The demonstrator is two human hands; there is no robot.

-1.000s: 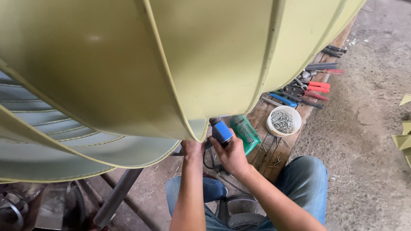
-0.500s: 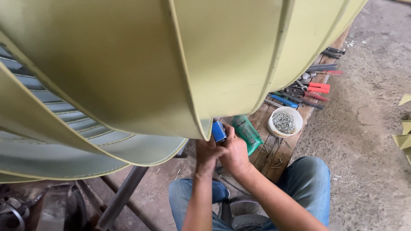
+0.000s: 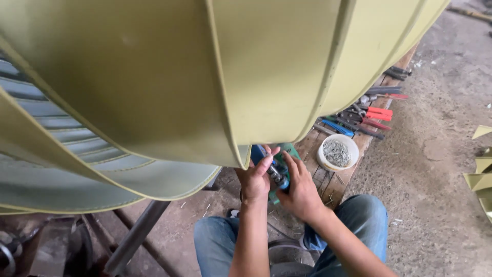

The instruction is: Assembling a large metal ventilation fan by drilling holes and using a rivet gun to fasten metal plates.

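A big olive-green sheet-metal drum (image 3: pixel 169 77) with raised seams fills the top of the view. Just under its lower edge, both hands meet on a green and blue power drill (image 3: pixel 281 177). My left hand (image 3: pixel 254 179) pinches the drill's metal chuck with thumb and fingers. My right hand (image 3: pixel 300 190) is wrapped around the green body from the right. Part of the drill is hidden behind the drum's edge and my fingers. My knees in blue jeans (image 3: pixel 359 220) sit below.
A white tub of screws (image 3: pixel 337 152) stands on a wooden plank (image 3: pixel 328 184) right of the drill. Red- and blue-handled pliers and cutters (image 3: pixel 369 115) lie further along it. A steel pipe (image 3: pixel 136 236) slants under the drum. Green metal offcuts (image 3: pixel 482 169) lie at the right edge.
The drum's edge has shifted right over the drill. My hands have drawn together on the drill, the left one moving from the drum's edge onto the chuck.
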